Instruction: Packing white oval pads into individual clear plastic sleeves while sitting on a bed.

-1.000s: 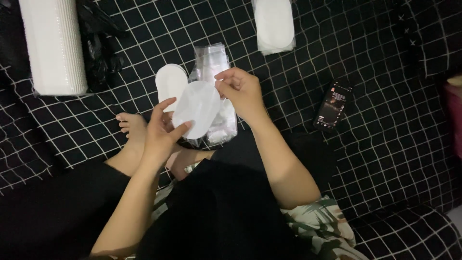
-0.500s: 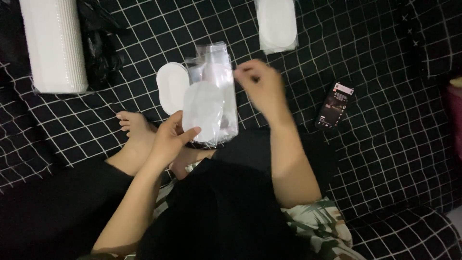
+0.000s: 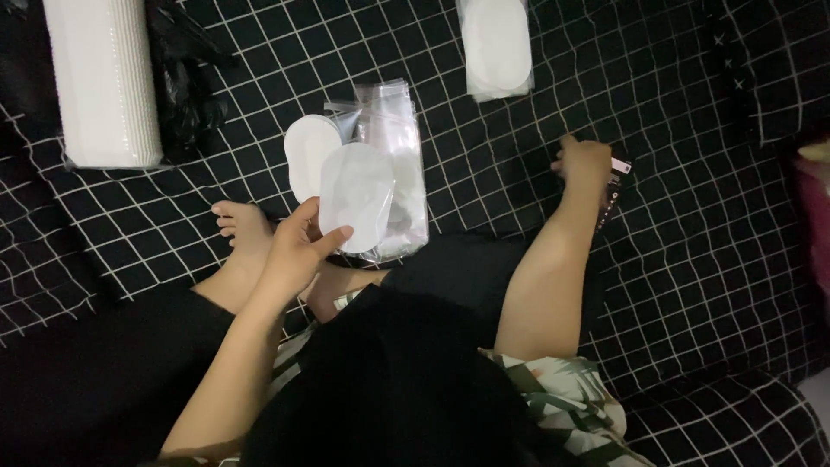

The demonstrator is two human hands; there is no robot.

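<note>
Since the earlier frame, right hand (image 3: 586, 163) had moved onto the phone (image 3: 616, 186), grip unclear, while left hand (image 3: 298, 251) fingers (image 3: 333, 239) pinched the white oval pad (image 3: 356, 195), leaving the right free.

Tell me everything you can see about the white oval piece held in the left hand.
The white oval pad is flat, thin and smooth, seemingly soft material. The left hand holds it up by its lower edge, thumb on the front, other fingers behind. It hangs above the checked sheet, overlapping clear plastic bags, with another white oval just behind its left.
</note>
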